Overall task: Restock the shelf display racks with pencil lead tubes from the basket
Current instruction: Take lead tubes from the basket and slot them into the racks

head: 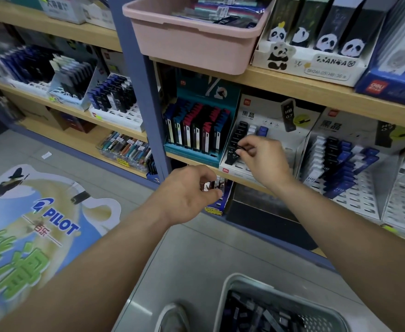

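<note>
Reaching into the white slotted display rack (270,121) on the wooden middle shelf (191,162), our right hand (266,159) has its fingers (247,145) pinched on the cap of a black pencil lead tube (235,153) marked HB 0.7. The tube stands at the front of the rack's left-hand row, just beside the rack's left edge and the teal cardboard display box (191,149). To the right of that row, bare slots run toward the shelf's front edge. Our left hand (189,190) hovers lower, in front of the shelf lip, fingers loosely curled and, as far as the blur lets us see, holding nothing. Below us, on the grey floor (196,248), the grey plastic mesh basket (244,280) holds loose dark tubes (256,312). Open floor lies between basket and shelving. A pink plastic tub (191,44) overhangs the upper shelf edge.
</note>
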A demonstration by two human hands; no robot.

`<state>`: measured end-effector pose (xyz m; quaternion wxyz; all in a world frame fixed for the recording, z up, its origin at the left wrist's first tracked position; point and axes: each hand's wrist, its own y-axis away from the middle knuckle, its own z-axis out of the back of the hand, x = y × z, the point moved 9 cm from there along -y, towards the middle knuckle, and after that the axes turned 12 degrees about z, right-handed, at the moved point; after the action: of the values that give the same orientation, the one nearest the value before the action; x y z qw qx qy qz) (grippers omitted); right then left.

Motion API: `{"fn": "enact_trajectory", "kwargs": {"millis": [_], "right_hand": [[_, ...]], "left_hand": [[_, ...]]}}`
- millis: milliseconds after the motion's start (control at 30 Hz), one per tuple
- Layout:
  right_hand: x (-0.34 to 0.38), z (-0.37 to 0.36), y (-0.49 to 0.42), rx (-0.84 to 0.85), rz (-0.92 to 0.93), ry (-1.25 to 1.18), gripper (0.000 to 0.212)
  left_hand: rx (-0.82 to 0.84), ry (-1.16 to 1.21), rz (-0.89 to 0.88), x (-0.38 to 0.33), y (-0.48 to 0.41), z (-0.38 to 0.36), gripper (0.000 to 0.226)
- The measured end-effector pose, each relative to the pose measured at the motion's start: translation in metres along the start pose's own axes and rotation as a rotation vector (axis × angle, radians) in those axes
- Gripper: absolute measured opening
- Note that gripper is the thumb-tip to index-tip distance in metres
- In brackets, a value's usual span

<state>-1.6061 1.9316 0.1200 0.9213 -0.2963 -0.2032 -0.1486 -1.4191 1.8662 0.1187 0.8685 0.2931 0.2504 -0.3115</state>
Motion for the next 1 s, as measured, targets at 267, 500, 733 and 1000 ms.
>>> {"fn": "enact_trajectory", "kwargs": {"millis": [267,500,733,1000], "right_hand": [[0.012,-0.030,0.000,0.194,0.118,0.163,0.030],[0.011,0.016,0.032,0.115,-0.029,0.036,0.036],[0.005,0.060,0.154,0.283,-0.191,-0.039,0.027],[-0.029,0.041,0.313,0.568,-0.353,-0.081,0.023]], "left_hand": [[0.019,0.031,0.011,0.000,-0.002,-0.004,0.037],[0.046,-0.032,-0.011,-0.010,0.006,-0.016,0.035],[0.157,-0.241,-0.027,-0.011,0.038,-0.068,0.032],[0.314,-0.490,-0.097,0.024,0.099,-0.164,0.040]]}}
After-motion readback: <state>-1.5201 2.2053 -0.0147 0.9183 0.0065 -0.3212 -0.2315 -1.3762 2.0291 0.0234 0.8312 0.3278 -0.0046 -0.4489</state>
